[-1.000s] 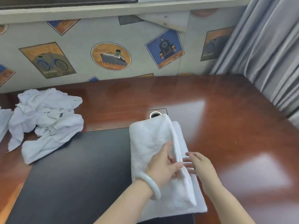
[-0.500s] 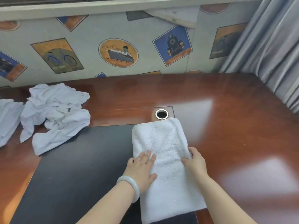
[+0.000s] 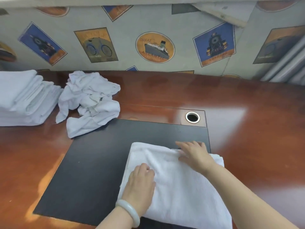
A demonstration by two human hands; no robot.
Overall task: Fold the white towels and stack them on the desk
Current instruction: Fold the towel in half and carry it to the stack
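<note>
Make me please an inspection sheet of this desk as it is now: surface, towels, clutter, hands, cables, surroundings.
Surface: glossy brown wooden desk with a black desk mat on it.
Job's things: folded white towel on the mat; crumpled towels piled at rear left; stack of folded towels at far left.
Clutter: nothing seen.
Grips: left hand, wearing a pale bracelet, rests on the towel; right hand presses its far edge, fingers straight.
Cables: nothing seen; only a metal-ringed cable hole behind the mat.
Surroundings: wallpaper with ship, train and bicycle pictures; grey curtain at right.
</note>
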